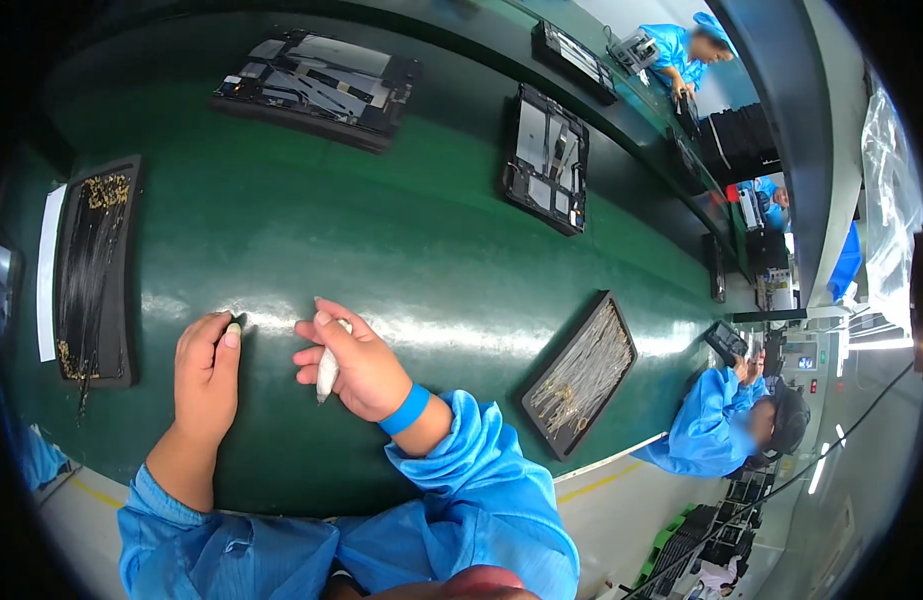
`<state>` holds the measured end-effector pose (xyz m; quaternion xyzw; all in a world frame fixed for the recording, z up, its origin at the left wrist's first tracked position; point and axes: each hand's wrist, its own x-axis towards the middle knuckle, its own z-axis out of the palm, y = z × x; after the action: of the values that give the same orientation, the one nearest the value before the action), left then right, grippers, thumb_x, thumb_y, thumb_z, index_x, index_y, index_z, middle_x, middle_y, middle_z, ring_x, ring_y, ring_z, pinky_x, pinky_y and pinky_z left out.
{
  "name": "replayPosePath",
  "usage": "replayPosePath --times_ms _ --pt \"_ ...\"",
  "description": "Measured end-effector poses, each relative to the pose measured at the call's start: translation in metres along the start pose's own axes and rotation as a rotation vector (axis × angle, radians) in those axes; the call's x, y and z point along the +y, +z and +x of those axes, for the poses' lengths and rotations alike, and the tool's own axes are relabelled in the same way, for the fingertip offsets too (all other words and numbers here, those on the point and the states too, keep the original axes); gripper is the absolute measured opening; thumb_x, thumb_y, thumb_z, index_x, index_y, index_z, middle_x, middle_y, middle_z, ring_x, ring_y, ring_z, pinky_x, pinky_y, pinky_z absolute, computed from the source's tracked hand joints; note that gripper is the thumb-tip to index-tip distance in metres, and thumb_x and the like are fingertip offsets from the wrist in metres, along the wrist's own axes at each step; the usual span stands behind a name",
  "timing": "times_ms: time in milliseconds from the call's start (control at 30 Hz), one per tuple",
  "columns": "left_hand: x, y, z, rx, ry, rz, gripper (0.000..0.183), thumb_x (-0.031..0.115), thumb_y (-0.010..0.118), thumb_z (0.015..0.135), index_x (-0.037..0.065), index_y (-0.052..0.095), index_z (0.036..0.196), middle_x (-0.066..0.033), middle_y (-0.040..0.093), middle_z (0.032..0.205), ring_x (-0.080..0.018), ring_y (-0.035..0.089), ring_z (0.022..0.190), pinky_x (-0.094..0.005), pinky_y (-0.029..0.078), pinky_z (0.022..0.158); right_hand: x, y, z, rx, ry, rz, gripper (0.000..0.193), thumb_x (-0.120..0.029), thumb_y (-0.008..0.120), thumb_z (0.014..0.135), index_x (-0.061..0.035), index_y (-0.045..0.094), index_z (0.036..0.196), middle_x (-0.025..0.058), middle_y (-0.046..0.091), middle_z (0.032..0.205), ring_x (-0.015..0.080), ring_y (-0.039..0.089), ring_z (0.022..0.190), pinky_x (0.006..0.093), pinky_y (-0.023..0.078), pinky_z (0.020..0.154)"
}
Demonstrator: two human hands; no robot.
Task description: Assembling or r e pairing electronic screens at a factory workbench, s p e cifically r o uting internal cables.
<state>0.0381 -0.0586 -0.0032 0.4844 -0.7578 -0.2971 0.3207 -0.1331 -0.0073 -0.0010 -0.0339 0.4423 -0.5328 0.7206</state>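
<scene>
My left hand [205,375] is over the green bench, its thumb and fingers pinched together. A small dark bit [238,321] shows at the fingertips; what it belongs to is too small to make out. Just to the right, my right hand [369,372] is curled around a slim white wrapped object [328,374], which slants down under the palm. Its exact kind does not show. A blue band [406,408] circles the right wrist. The two hands are apart. Left of them lies a black tray [127,270] with a bundle of thin black cables [88,270] with gold-coloured ends.
At the right a dark tray [526,405] holds thin silvery cables [584,365]. Trays with grey device parts stand at the back [316,82] and back right [547,155]. A white strip [50,275] borders the left tray. Co-workers in blue sit beyond the bench, one [711,415] at the right.
</scene>
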Motion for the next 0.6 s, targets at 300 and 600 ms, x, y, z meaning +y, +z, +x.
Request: replayPosePath --times_ms 300,600 --pt "0.0026 -0.0005 0.0011 -0.011 0.031 -0.004 0.019 0.011 0.048 0.079 -0.003 0.052 0.092 -0.0153 0.053 0.092 -0.0274 0.049 0.087 -0.0333 0.037 0.078 0.0008 0.0006 -0.0003 -0.007 -0.034 -0.015 0.056 -0.028 0.052 0.079 -0.0044 0.025 0.122 0.0108 0.047 0.103 0.0173 0.053 0.075 0.031 0.048 0.061" --pt "0.0021 -0.0028 0.0012 -0.019 0.093 0.009 0.018 0.011 0.049 0.078 -0.003 0.052 0.089 -0.0155 0.053 0.088 -0.0289 0.049 0.085 -0.0343 0.037 0.077 0.0025 0.0021 -0.0001 -0.001 -0.041 -0.022 0.055 -0.027 0.052 0.08 -0.0051 0.025 0.122 0.0102 0.047 0.102 0.0174 0.053 0.075 0.0312 0.048 0.061"
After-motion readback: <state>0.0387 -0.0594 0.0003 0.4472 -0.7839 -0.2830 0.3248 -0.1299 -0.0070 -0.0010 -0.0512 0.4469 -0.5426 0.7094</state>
